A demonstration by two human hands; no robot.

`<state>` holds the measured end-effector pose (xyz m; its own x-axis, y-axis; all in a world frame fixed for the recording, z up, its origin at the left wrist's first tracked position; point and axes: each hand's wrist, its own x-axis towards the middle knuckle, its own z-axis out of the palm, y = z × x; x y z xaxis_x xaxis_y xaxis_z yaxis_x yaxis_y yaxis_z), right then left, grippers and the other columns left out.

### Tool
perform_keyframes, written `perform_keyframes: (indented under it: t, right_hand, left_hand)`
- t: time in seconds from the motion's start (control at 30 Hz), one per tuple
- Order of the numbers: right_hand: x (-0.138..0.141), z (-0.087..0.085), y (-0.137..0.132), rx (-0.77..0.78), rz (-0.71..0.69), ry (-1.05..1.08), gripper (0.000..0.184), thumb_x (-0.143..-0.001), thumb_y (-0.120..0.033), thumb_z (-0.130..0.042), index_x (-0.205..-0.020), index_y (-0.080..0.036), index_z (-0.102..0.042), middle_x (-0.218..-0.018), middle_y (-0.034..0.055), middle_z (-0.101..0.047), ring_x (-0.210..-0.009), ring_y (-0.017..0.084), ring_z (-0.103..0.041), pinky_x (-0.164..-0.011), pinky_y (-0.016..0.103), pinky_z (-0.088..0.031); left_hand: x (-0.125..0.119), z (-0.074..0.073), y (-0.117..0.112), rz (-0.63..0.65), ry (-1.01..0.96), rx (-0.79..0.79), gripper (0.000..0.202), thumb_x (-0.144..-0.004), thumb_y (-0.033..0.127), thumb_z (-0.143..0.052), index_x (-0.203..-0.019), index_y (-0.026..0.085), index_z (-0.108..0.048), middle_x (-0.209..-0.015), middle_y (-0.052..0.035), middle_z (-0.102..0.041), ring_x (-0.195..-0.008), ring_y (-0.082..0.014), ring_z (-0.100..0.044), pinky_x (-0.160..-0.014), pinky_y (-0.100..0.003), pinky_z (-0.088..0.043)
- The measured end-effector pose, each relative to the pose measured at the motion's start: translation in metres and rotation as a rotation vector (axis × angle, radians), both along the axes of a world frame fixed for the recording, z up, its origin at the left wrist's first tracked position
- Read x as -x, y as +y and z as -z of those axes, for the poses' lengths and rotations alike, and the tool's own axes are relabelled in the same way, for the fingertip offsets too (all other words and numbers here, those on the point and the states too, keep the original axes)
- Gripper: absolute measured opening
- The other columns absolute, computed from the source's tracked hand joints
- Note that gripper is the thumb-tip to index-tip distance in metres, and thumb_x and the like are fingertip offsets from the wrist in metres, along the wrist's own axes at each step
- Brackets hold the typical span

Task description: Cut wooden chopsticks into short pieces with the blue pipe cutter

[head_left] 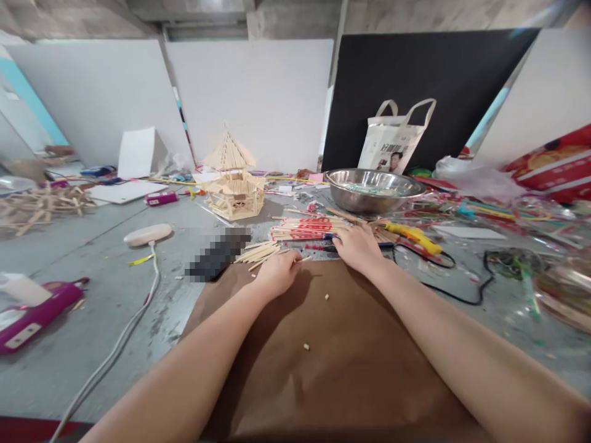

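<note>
My left hand point(277, 272) rests closed on the far edge of a brown paper sheet point(337, 357), pinching a thin wooden stick point(302, 259) beside a loose pile of sticks point(258, 252). My right hand point(356, 246) lies further off, fingers curled down on a dark blue-handled tool point(329, 237) next to red-wrapped stick packets point(305, 229). Two small wood bits point(306, 346) lie on the paper.
A stick pavilion model point(233, 181) stands beyond. A steel bowl point(373, 189), a yellow glue gun point(415, 237) with black cord, a white tote bag point(397, 138), a pink box point(32, 314), a white cable point(120, 344) and a stick heap point(41, 206) surround the paper.
</note>
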<state>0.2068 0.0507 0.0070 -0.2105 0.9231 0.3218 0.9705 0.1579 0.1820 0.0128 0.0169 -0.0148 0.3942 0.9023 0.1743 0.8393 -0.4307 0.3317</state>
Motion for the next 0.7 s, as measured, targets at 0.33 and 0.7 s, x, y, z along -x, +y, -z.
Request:
perform_keyframes:
  t: [0.33,0.7]
  right_hand:
    - [0.038,-0.010,0.046,0.181,-0.098,-0.141,0.028,-0.073,-0.015,-0.038,-0.088,-0.012,-0.061,-0.092,0.0143,-0.061,-0.087,0.024,-0.054,-0.075,0.036,-0.036]
    - [0.039,0.000,0.053,0.139,-0.130,-0.177,0.029,-0.074,-0.012,-0.035,-0.086,-0.011,-0.061,-0.088,0.0154,-0.062,-0.083,0.023,-0.056,-0.072,0.034,-0.036]
  left_hand:
    - [-0.002,0.001,-0.010,0.079,0.160,0.055,0.035,-0.076,0.045,-0.030,-0.082,0.022,-0.056,-0.077,-0.0051,-0.063,-0.072,-0.0187,-0.057,-0.062,-0.028,-0.042]
    - [-0.004,-0.005,-0.014,0.075,0.190,0.026,0.032,-0.078,0.041,-0.029,-0.082,0.021,-0.054,-0.079,-0.0055,-0.062,-0.074,-0.0202,-0.058,-0.062,-0.030,-0.043]
